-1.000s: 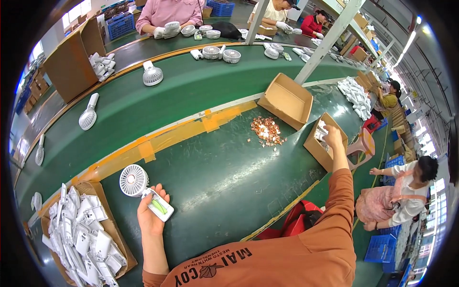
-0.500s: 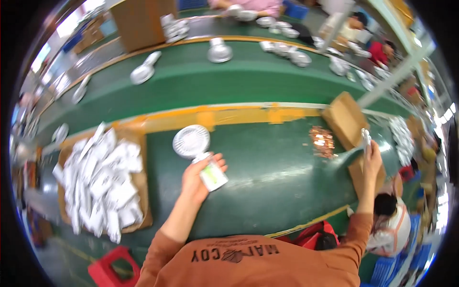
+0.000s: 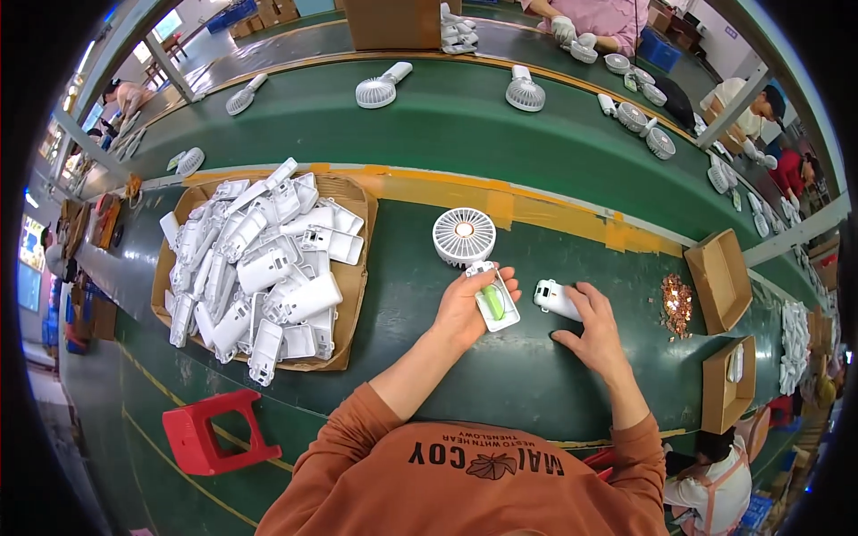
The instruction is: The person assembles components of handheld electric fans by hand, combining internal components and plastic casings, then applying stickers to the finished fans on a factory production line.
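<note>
My left hand point(image 3: 465, 304) is closed around the handle of a white handheld fan point(image 3: 463, 236). Its round grille faces up, and the handle is uncovered, with a green battery point(image 3: 494, 302) lying inside. To the right, my right hand point(image 3: 597, 332) rests its fingertips on one end of a white handle cover point(image 3: 556, 299) on the table. The thumb stays apart from the cover, and the fingers look spread rather than wrapped round it.
Left of my hands, a cardboard tray point(image 3: 357, 308) is heaped with white handle shells point(image 3: 268, 259). Copper-coloured small parts point(image 3: 677, 305) lie near two cardboard boxes point(image 3: 718, 281) at right. Beyond, a green conveyor point(image 3: 308, 134) carries several fans; a co-worker's gloved hands point(image 3: 572, 36) work across it. A red stool point(image 3: 214, 433) stands lower left.
My right hand has come left from beside the boxes to the handle cover near the fan. The view has shifted, and the fan's handle now shows its inside with the green battery.
</note>
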{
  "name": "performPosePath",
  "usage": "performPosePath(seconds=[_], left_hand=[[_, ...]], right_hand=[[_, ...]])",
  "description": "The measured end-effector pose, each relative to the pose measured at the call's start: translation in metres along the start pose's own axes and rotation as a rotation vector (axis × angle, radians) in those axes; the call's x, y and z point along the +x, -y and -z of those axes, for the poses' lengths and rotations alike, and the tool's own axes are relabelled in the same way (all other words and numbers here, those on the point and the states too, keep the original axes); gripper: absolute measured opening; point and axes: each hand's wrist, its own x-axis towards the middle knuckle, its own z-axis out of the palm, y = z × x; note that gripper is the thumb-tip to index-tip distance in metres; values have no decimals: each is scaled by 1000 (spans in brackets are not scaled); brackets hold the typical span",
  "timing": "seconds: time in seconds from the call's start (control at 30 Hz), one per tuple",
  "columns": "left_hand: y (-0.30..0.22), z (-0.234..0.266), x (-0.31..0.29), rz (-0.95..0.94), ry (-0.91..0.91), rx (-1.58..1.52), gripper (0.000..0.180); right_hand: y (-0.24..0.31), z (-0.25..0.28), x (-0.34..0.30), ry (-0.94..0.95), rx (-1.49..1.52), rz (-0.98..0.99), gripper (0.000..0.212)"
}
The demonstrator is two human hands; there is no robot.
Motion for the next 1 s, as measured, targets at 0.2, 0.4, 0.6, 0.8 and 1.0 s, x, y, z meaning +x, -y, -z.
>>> performPosePath(seconds=[0.2, 0.4, 0.6, 0.8, 1.0], left_hand=[[5, -3, 5, 43, 58, -129, 37], [13, -6, 6, 42, 107, -178, 50], [15, -9, 3, -40, 152, -104, 59], [17, -2, 5, -13, 173, -87, 71], [17, -8, -3, 50, 163, 11, 51]], right_hand=[[-13, -3, -8, -9, -81, -16, 54], [61, -11, 13, -236, 18, 57, 42], [82, -30, 27, -247, -109, 117, 40], [84, -33, 28, -179, -144, 109, 38], [76, -37, 27, -150, -107, 151, 38]])
